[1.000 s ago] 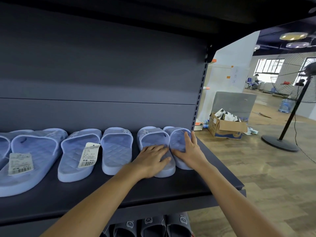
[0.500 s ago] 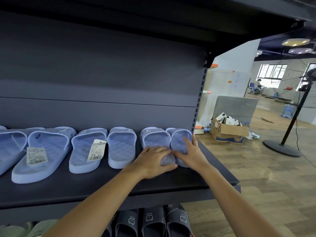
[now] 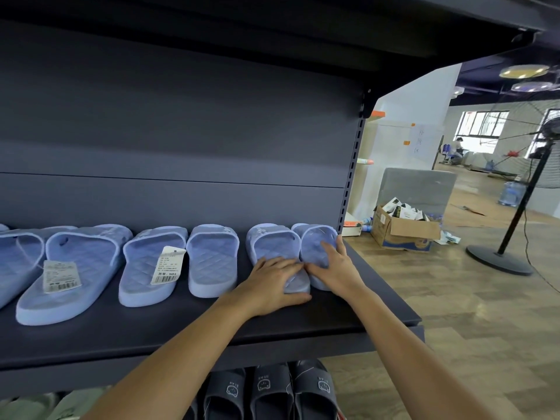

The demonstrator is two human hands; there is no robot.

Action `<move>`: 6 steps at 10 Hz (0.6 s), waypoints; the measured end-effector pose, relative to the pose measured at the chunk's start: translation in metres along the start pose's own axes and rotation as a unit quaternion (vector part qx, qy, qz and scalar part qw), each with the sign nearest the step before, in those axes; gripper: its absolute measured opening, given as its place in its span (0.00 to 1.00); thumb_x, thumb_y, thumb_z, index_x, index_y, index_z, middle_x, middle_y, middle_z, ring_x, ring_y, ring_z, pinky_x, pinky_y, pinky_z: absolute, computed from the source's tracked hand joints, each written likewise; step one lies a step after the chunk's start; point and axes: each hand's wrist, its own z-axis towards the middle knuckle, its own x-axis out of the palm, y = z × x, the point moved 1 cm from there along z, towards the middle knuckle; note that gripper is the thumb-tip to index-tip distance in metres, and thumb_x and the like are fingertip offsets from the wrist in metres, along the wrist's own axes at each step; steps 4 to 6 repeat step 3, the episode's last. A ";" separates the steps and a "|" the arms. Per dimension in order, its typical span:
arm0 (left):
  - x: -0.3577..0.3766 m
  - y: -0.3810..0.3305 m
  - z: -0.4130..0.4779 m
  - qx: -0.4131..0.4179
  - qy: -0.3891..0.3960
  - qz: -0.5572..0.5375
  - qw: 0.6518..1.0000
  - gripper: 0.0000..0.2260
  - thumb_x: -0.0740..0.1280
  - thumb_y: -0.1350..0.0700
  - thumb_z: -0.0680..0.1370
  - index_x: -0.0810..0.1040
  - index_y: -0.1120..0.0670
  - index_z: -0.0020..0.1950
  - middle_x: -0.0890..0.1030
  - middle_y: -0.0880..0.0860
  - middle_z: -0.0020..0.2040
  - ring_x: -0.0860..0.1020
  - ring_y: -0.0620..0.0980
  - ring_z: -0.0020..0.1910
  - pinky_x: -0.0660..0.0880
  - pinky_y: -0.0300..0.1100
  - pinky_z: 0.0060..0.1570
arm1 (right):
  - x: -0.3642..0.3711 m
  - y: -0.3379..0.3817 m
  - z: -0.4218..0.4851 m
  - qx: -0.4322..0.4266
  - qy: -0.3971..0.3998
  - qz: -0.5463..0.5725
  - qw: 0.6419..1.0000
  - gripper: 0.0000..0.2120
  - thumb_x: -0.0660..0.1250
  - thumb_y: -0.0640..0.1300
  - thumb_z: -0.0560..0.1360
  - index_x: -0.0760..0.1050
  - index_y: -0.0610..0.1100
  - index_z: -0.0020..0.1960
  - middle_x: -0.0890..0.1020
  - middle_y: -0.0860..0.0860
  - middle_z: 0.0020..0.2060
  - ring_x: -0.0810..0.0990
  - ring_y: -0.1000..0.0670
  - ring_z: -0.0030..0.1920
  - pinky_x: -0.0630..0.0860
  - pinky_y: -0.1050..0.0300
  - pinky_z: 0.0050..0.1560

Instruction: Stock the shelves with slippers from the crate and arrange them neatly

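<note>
Slippers (image 3: 212, 259): pale blue, quilted footbeds, wide straps, in a row, toes to the back, on dark shelf (image 3: 348, 322); two carry paper tags (image 3: 167, 265). Rightmost pair (image 3: 269, 244) sits touching, by the upright (image 3: 348, 183). Left hand (image 3: 272, 283) flat on one heel, right hand (image 3: 336, 268) flat on the other, fingers straight, neither gripping

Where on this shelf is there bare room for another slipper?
Free: the front strip of the shelf, between the slipper heels and the front edge, and the right corner beside the right hand; also the gap between the untagged slipper and the left hand. Crowded: the left end, where tagged slippers pack tightly.
</note>
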 end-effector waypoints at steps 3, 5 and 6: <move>-0.032 -0.005 -0.033 -0.010 -0.063 -0.006 0.998 0.28 0.62 0.40 0.76 0.62 0.49 0.73 0.64 0.45 0.73 0.60 0.44 0.71 0.54 0.38 0.69 | -0.011 0.017 -0.022 -0.061 -0.093 -0.072 0.991 0.30 0.60 0.59 0.75 0.59 0.48 0.73 0.55 0.46 0.75 0.58 0.42 0.73 0.60 0.46 0.68; -0.032 -0.005 -0.033 -0.010 -0.063 -0.006 0.998 0.28 0.62 0.40 0.76 0.62 0.49 0.73 0.64 0.45 0.73 0.60 0.44 0.71 0.54 0.38 0.69 | -0.011 0.017 -0.022 -0.061 -0.093 -0.072 0.991 0.30 0.60 0.59 0.75 0.59 0.48 0.73 0.55 0.46 0.75 0.58 0.42 0.73 0.60 0.46 0.68; -0.032 -0.005 -0.033 -0.010 -0.063 -0.006 0.998 0.28 0.62 0.40 0.76 0.62 0.49 0.73 0.64 0.45 0.73 0.60 0.44 0.71 0.54 0.38 0.69 | -0.011 0.017 -0.022 -0.061 -0.093 -0.072 0.991 0.30 0.60 0.59 0.75 0.59 0.48 0.73 0.55 0.46 0.75 0.58 0.42 0.73 0.60 0.46 0.68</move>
